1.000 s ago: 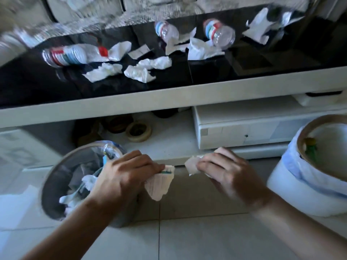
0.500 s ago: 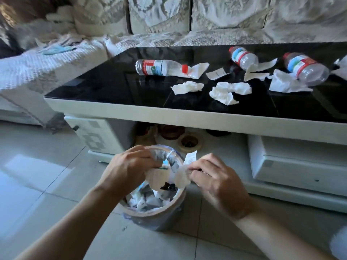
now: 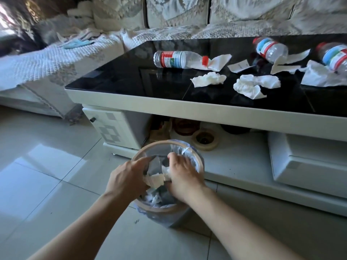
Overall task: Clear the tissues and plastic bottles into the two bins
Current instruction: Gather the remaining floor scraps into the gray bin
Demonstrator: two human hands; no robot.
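Lowered hands [image 3: 155, 175] hide tissues [image 3: 155, 180] inside bin [image 3: 199, 156].

You have only one view, from the camera on your head. It looks forward and down, close over your two hands [image 3: 154, 175], and beyond them it reaches the tabletop [image 3: 169, 102] and the sofa [image 3: 169, 19] behind.

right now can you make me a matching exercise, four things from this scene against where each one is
Things:
1. red-capped bottle
2. roll of tape
3. bin
4. blue cloth

Places:
A. on the sofa
B. on the floor, under both hands
C. lying on the black tabletop
D. on the shelf under the table

Pairs: 1-C, 2-D, 3-B, 4-A
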